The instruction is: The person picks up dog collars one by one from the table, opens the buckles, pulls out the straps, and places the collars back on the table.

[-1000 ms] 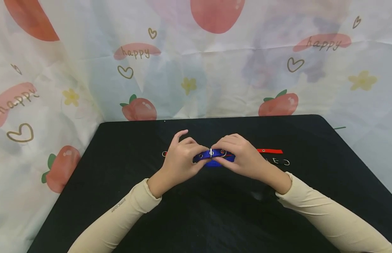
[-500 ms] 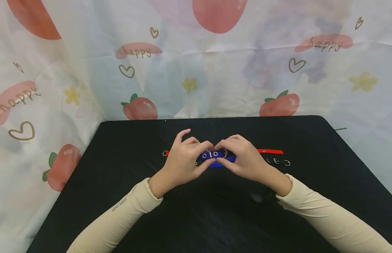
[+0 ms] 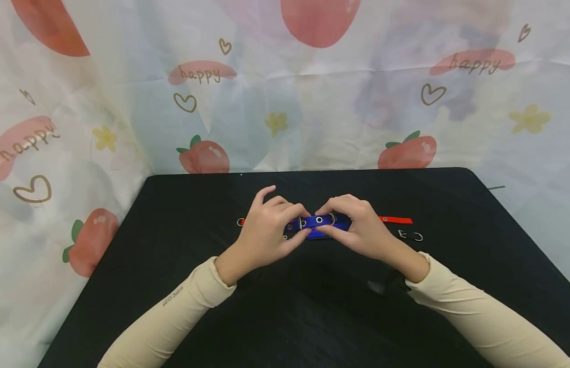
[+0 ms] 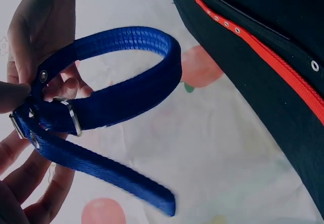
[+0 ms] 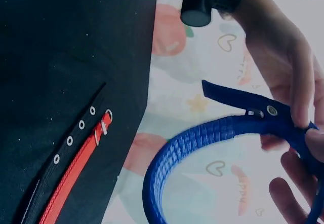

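Head view: two hands in cream sleeves meet above the middle of a black table (image 3: pixel 285 317), in front of a pale backdrop cloth (image 3: pixel 128 102) printed with strawberries, hearts and the word "happy". Between them they hold a blue collar (image 3: pixel 319 226) with silver eyelets, lifted just off the table. The left hand (image 3: pixel 266 232) pinches the collar's left end between thumb and curled fingers, with the forefinger raised. The right hand (image 3: pixel 358 227) pinches the right part, fingers curled over the top and thumb underneath. Behind the hands a red collar (image 3: pixel 395 220) lies flat on the table, its ends showing to either side of them. Just in front of its right end lies a black strap (image 3: pixel 409 235) with metal fittings, hard to make out against the dark surface.

Left wrist view: the blue collar (image 4: pixel 116 100) forms a closed loop held in the air, its strap passed through a silver buckle (image 4: pixel 71 115), with the loose tail hanging down and away. Fingers (image 4: pixel 30 46) of one hand pinch the strap beside an eyelet near the buckle; more fingertips show at the lower left. The red collar (image 4: pixel 273 67) lies on the black table, beside the black strap (image 4: pixel 243 16).

Right wrist view: the blue collar (image 5: pixel 202 143) curves as a ribbed loop, gripped at right by the left hand (image 5: pixel 288 67), which wears a black wrist device (image 5: pixel 207 1). Fingertips of the right hand (image 5: pixel 304 173) pinch the strap at the lower right. On the table the red collar (image 5: pixel 76 168) and the black strap (image 5: pixel 71 138) with eyelets lie side by side.
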{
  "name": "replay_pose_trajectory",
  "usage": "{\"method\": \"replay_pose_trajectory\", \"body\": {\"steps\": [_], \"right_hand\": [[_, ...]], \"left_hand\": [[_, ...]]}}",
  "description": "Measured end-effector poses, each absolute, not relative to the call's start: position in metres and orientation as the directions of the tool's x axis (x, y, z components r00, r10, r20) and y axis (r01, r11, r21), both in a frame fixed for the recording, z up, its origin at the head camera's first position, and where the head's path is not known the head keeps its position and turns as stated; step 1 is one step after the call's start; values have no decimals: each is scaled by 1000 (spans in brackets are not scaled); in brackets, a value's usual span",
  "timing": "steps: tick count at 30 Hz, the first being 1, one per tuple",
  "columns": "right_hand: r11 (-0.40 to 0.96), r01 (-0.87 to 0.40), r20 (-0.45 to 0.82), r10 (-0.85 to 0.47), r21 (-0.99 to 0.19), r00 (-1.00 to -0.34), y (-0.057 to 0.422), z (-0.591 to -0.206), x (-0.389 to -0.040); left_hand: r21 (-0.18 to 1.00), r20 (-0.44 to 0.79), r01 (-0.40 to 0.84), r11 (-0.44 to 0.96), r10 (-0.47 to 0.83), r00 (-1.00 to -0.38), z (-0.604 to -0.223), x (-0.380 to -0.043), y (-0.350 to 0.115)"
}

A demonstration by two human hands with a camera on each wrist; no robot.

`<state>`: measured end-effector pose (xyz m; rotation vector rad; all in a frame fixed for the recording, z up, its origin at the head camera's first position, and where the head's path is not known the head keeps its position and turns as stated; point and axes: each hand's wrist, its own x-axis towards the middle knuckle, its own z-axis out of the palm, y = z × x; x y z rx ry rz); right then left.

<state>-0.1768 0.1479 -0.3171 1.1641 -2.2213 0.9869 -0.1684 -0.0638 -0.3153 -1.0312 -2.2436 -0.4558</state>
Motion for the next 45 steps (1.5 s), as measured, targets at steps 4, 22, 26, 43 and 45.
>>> {"method": "replay_pose_trajectory", "body": {"steps": [4, 22, 26, 43, 45], "right_hand": [[359, -837, 653, -524, -412, -546, 151, -318, -177], [367, -921, 691, -634, -127, -348, 150, -311, -182], [363, -930, 725, -626, -54, -286, 151, -311, -183], [340, -940, 757, -612, -7, -227, 154, -309, -182], [333, -943, 753, -615, -25, -237, 153, -309, -181]], "left_hand": [[58, 659, 772, 633, 556, -506, -316, -167, -64], [28, 727, 808, 589, 543, -421, -317, -168, -66], [21, 731, 808, 589, 542, -414, -316, -167, -67], [39, 754, 829, 558, 528, -391, -318, -165, -68], [49, 758, 832, 553, 522, -391, -318, -165, -68]]}}
